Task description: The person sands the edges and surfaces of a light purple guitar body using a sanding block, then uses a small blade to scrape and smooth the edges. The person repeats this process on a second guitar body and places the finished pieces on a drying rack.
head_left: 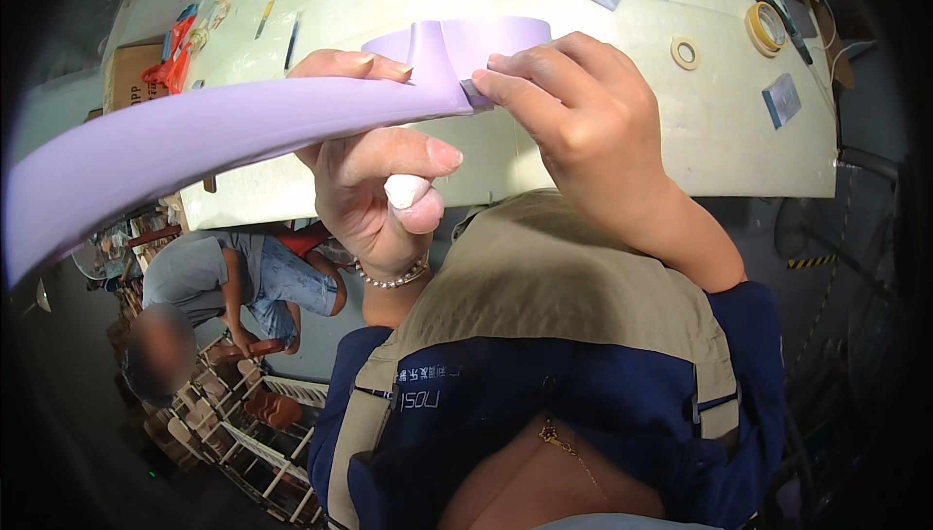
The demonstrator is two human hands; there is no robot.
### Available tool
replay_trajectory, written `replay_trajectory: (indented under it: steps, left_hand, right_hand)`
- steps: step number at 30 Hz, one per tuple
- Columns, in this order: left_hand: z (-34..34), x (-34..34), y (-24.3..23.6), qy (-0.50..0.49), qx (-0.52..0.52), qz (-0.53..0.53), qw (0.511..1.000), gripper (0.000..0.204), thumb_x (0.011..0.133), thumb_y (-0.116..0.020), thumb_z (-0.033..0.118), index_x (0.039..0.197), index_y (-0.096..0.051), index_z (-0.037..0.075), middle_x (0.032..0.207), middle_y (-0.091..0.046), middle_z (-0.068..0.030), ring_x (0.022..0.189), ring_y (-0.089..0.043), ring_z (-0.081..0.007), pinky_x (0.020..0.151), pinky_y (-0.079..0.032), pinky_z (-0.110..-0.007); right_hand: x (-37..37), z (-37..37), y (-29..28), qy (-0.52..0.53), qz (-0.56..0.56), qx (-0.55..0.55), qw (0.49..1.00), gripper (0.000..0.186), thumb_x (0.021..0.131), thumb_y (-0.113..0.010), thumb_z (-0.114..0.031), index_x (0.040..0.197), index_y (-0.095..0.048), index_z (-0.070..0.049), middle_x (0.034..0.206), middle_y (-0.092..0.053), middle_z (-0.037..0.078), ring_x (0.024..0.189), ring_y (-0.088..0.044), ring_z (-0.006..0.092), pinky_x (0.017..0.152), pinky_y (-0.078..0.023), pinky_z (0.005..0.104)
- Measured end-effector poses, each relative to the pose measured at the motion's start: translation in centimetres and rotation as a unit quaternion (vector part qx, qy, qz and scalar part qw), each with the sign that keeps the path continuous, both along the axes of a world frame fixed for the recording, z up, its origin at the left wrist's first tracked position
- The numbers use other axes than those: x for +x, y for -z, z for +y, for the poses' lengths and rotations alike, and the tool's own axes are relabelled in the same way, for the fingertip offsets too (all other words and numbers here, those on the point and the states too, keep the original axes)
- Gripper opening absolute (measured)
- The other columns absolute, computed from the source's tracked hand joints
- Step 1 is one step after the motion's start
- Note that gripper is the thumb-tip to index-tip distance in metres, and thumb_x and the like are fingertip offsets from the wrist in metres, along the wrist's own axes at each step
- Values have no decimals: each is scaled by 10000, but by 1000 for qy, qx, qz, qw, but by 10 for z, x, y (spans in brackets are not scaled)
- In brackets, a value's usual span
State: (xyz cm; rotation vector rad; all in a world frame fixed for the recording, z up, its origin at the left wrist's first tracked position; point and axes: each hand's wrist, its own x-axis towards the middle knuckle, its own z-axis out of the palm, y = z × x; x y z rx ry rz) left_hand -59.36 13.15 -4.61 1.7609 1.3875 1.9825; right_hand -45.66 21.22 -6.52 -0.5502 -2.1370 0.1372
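Observation:
I have a long lavender piece (194, 132) across my view, with a wider rounded part at its right end. My left hand (374, 190) grips it from underneath, fingertips over the back edge; a small white wrap or piece (405, 192) is at one lower finger, and I cannot make out which. My right hand (573, 112) pinches a small dark grey pad (470, 91) against the step where the long part meets the rounded part.
The pale worktable (680, 161) holds tape rolls (765, 28), a grey block (780, 101), red objects (173, 61), pens and tools. A cardboard box (131, 83) is at the left. Below left, a person (233, 287) sits bent over beside a rack (253, 433) with wooden pieces.

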Motion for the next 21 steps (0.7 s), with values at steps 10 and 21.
replay_trajectory:
  steps: [10, 21]
  left_hand:
    - [-3, 0, -1, 27, -5, 18, 999, 389, 755, -642, 502, 794, -583, 120, 1192, -433, -108, 974, -528, -267, 861, -451, -386]
    - [0, -1, -3, 24, -3, 28, 999, 378, 769, -633, 507, 757, -608, 130, 1119, -456, -103, 994, -498, -262, 831, -438, -382]
  right_hand:
    - [7, 1, -4, -23, -30, 6, 999, 93, 589, -603, -86, 678, -614, -62, 716, -576, 19, 677, -528, 179, 553, -413, 294]
    - [10, 7, 2, -35, 7, -22, 999, 188, 574, -633, -101, 756, -674, -77, 744, -621, 12, 680, -564, 176, 559, -439, 292]
